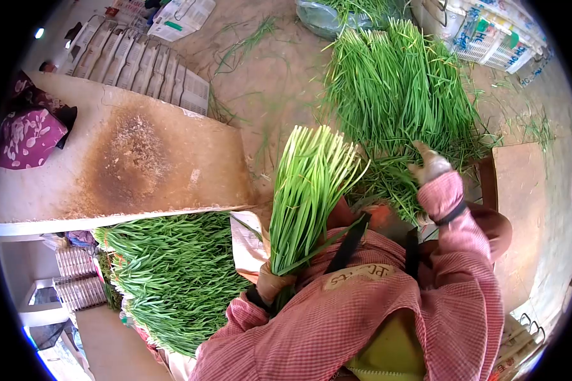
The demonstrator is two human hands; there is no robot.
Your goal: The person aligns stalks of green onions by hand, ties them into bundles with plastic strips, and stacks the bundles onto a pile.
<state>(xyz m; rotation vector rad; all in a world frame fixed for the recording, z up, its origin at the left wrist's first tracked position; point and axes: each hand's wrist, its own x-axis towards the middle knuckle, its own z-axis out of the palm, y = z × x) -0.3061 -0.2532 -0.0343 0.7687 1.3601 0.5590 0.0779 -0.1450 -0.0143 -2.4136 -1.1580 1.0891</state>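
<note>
So the bunch (pixel 308 190) of greens is up in front of the person's lap, pale cut ends pointing away from the body. Left hand (pixel 275 284) is wrapped around the leafy end, fingers closed on it. Right hand (pixel 435 166) is out to the side with fingers spread, near the bottom edge of a big pile (pixel 397 89) of the same stuff on the floor (pixel 245 98); can't tell if it's touching any. Over left there's a thick stack (pixel 178 279) of greens, right beside a rust-stained board (pixel 203 162). Purple cloth (pixel 35 138) on the board's far end, white crates (pixel 149 73) behind it, plastic bag (pixel 324 20) of greens past the pile.
</note>
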